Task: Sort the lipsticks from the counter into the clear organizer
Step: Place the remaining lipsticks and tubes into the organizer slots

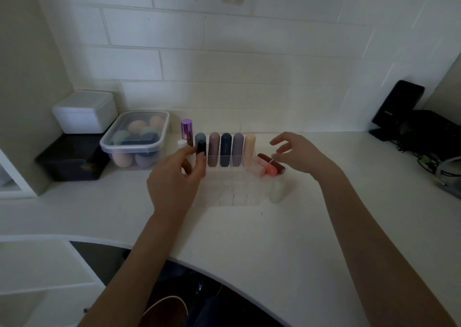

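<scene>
The clear organizer sits mid-counter. Its back row holds several upright lipsticks: grey, mauve, navy, lilac and peach. My left hand pinches a black lipstick upright over the organizer's left end. My right hand hovers open, fingers spread, just above three lipsticks lying to the right of the organizer: dark red, coral and pale pink. A white lipstick lies nearer me.
A purple metallic tube and a white tube stand left of the organizer. A lidded clear tub of sponges, a black box and a white box fill the left corner. Black gear and cables sit at right.
</scene>
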Tool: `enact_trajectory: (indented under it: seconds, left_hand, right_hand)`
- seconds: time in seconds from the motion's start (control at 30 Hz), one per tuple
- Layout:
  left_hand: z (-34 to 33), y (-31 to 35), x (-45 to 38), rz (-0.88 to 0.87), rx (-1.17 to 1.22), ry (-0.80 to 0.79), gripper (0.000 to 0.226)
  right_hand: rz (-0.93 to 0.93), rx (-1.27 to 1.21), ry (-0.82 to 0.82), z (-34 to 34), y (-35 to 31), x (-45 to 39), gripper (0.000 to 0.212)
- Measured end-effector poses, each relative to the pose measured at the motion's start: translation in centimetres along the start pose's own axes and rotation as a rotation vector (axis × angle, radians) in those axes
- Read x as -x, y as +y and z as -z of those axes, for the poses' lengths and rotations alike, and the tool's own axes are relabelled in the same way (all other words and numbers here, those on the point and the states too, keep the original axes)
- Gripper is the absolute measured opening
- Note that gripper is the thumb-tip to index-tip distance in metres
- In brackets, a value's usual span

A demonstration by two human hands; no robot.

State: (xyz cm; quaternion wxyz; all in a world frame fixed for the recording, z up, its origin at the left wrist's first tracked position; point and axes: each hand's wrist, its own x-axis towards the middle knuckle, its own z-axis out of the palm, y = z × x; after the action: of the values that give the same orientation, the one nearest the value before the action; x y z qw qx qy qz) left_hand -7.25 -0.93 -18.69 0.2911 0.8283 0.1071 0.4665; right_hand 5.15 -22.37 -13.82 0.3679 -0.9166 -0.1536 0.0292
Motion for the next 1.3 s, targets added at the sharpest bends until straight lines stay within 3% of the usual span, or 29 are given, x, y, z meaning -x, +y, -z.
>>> enact_trajectory:
  seconds: [0.1, 0.3, 0.67, 0.83, 1.0, 1.3]
  left_hand:
    - [-0.3, -0.2, -0.1, 0.026, -0.016, -0.018, 0.015]
    - [-0.6, -0.2, 0.0, 0.064, -0.020, -0.027, 0.014]
    - [-0.2, 0.0, 0.1, 0.083, 0.061, -0.030, 0.019]
    - [-0.1, 0.1, 0.2, 0.078, 0.049, -0.017, 0.016]
    - [-0.2, -0.1, 0.3, 0.042, 0.017, -0.015, 0.014]
    - [-0.1, 0.1, 0.4, 0.046, 0.010, 0.010, 0.013]
  right_hand:
    - [-0.025, 0.004, -0.039, -0.1, 0.3, 0.0, 0.037]
    - [-0.007, 0.036, -0.089, -1.2, 0.5, 0.2, 0.045]
    - [-0.002, 0.175, -0.120, -2.0, 1.5, -0.4, 0.021]
    - [-0.011, 0.194, -0.199, -0.9, 1.0, 0.0, 0.039]
    - [-0.004, 0.206, -0.164, -1.4, 1.0, 0.0, 0.041]
    - [-0.011, 0.222, -0.114, -0.2, 0.9, 0.2, 0.015]
